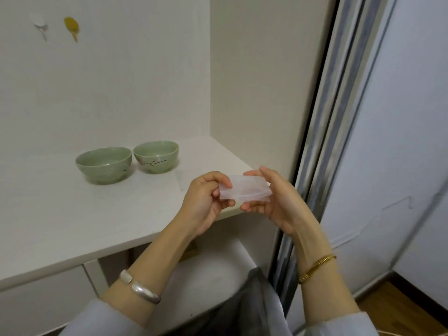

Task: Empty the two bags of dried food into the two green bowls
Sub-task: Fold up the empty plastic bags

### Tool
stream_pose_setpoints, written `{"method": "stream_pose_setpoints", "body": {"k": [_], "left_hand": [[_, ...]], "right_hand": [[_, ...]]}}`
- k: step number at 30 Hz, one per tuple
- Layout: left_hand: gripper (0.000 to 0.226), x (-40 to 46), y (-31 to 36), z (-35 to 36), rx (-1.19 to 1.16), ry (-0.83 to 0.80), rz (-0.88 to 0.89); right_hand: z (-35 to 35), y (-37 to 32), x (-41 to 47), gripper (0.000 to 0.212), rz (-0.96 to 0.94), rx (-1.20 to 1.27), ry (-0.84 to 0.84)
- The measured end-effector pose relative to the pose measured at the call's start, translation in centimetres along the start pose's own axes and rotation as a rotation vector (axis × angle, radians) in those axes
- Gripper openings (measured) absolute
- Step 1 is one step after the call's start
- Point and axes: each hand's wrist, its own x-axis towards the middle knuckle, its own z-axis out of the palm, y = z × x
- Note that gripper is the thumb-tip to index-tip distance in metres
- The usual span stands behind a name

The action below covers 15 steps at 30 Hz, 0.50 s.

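Off the desk's (72,214) front right corner, my left hand (206,202) and right hand (274,200) pinch a small translucent bag (244,187); its contents look hazy. I'd open it only above the two green bowls (104,163), near the back edge.

You see two pale green bowls, the left bowl (103,164) nearly plain, the right bowl (156,156) painted with a pink-blossomed dark branch; between your fingertips, a translucent whitish bag (244,187).

A white table (72,214) stands against a white wall (121,81), which bears a yellow hook (71,26) and a white hook (40,24). A wood floor (397,309) shows at lower right.
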Motion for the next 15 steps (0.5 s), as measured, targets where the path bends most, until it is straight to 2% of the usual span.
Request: {"method": "stream_pose_setpoints", "body": {"k": [2,6,11,15], "left_hand": [[0.062,-0.3,-0.6,1.3,0.046,-0.035,0.015],[0.056,-0.8,-2.2,3.3,0.096,-0.097,0.005],[0.027,-2.5,-5.3,5.2,0.094,-0.141,-0.085],[0.028,-3.7,-7.8,6.7,0.045,-0.190,-0.216]], "right_hand": [[-1.2,-0.1,-1.1,0.018,-0.049,-0.012,0.042],[-3.1,0.0,-3.5,0.028,-0.111,-0.019,0.152],[-5.7,1.0,-6.7,0.017,-0.115,-0.197,0.264],[-8.3,1.6,-9.0,0.012,-0.104,-0.308,0.398]]}}
